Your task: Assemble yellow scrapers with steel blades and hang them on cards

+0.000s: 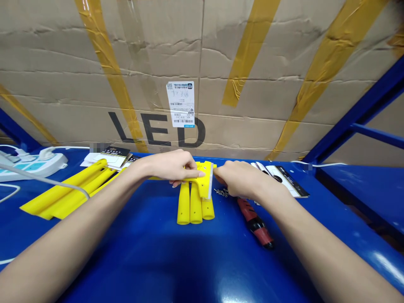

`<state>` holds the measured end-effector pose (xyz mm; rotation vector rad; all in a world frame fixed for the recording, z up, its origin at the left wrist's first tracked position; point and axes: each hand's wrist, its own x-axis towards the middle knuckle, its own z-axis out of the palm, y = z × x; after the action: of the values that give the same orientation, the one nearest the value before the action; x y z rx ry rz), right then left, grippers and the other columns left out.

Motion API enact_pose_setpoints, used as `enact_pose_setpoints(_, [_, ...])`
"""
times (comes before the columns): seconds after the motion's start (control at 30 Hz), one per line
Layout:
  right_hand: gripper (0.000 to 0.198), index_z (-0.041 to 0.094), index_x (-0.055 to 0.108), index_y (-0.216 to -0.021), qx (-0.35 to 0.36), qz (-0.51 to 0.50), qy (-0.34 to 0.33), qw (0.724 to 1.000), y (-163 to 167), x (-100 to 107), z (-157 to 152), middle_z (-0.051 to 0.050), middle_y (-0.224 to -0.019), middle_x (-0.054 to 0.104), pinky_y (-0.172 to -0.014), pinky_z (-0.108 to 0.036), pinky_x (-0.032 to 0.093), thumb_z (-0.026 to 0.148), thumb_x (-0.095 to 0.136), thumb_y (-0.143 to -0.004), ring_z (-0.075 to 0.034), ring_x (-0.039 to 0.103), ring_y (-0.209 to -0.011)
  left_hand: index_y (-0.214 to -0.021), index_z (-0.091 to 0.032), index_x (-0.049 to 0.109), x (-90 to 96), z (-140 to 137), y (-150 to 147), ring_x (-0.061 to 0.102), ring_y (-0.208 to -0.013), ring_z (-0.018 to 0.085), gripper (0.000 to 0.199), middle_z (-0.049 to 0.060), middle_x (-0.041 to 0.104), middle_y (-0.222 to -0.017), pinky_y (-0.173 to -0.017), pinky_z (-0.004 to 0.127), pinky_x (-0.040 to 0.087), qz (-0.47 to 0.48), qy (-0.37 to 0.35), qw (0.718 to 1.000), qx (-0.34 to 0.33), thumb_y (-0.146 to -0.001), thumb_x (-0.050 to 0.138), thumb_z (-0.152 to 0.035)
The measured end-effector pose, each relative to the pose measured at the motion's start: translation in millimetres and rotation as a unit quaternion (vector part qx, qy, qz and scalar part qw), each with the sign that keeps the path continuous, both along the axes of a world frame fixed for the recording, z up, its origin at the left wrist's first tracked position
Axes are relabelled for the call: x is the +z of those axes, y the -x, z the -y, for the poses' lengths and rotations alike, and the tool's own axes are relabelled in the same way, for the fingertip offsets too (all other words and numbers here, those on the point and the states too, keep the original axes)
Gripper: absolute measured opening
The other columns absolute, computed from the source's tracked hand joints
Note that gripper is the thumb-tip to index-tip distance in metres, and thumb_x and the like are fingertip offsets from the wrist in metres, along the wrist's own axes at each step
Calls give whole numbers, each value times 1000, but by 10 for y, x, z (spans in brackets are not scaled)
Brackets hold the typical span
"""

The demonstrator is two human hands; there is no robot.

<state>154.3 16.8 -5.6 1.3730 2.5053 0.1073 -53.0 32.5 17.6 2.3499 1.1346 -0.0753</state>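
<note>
Two hands' grip clamped on yellow part (202, 185): left hand (172, 166) atop, right hand (238, 179) beside.

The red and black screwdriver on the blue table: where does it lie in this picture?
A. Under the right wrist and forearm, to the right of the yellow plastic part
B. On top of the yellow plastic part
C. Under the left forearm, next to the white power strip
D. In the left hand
A: the red and black screwdriver lies flat on the blue table, beneath the right hand, to the right of the yellow plastic part.
</note>
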Motion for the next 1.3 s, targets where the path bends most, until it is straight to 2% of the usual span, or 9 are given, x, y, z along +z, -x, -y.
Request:
enact_pose_setpoints(0.17, [26, 17, 69, -96, 3, -4, 6, 1000, -5, -29, -12, -14, -89, 72, -62, -33, 43, 4, 62, -75, -30, 72, -84, -66, -19, 61, -15, -10, 10, 55, -45, 12, 46, -1, 61, -48, -52, 23, 41, 7, 3, 1000, -2, -93, 51, -54])
enact_pose_setpoints(0.33, [27, 16, 70, -95, -3, -12, 10, 1000, -11, -59, -35, -14, -90, 72, -63, -33, 43, 3, 62, -73, -30, 71, -84, -65, -19, 59, -8, 4, 2, 55, -45, 12, 46, -1, 61, -48, -52, 23, 40, 3, 0, 1000, 0, -93, 51, -54])
enact_pose_setpoints(0.53, [25, 20, 68, -90, -5, -37, 19, 999, -76, -59, -78, -9, -86, 70, -56, -30, 36, 2, 60, -74, -23, 67, -75, -64, -19, 59, -6, 9, -10, 55, -46, 11, 48, 0, 61, -48, -53, 24, 40, -3, -4, 1000, 2, -94, 48, -54])
enact_pose_setpoints(0.73, [17, 21, 63, -85, -12, -106, -7, 994, -153, -7, -85, -6, -80, 67, -53, -29, 29, 9, 59, -74, -18, 57, -65, -64, -19, 58, 9, 7, 2, 55, -46, 12, 50, -1, 61, -48, -53, 24, 40, 0, -5, 1000, 1, -94, 47, -57])
enact_pose_setpoints(0.87, [18, 22, 61, -84, -43, -113, 17, 992, -197, 50, -70, -5, -78, 66, -52, -29, 31, 11, 61, -69, -18, 55, -63, -65, -18, 60, 32, -4, 37, 56, -47, 12, 47, -1, 61, -49, -54, 23, 39, 8, -13, 1000, -3, -94, 48, -53])
enact_pose_setpoints(1.07, [18, 21, 62, -80, -135, -115, 40, 983, -220, 73, -85, -9, -83, 69, -51, -29, 37, 10, 65, -66, -22, 63, -70, -65, -19, 60, 35, -29, 65, 58, -48, 12, 45, -1, 62, -50, -55, 24, 40, -3, -12, 1000, 5, -93, 49, -52])
enact_pose_setpoints(1.3, [7, 17, 63, -81, -204, -154, 142, 956, -45, 139, 17, -7, -65, 72, -48, -27, 43, 13, 60, -77, -17, 66, -52, -64, -19, 59, 63, -16, 80, 57, -47, 12, 46, -1, 63, -49, -54, 24, 39, -11, -24, 999, 21, -94, 49, -53])
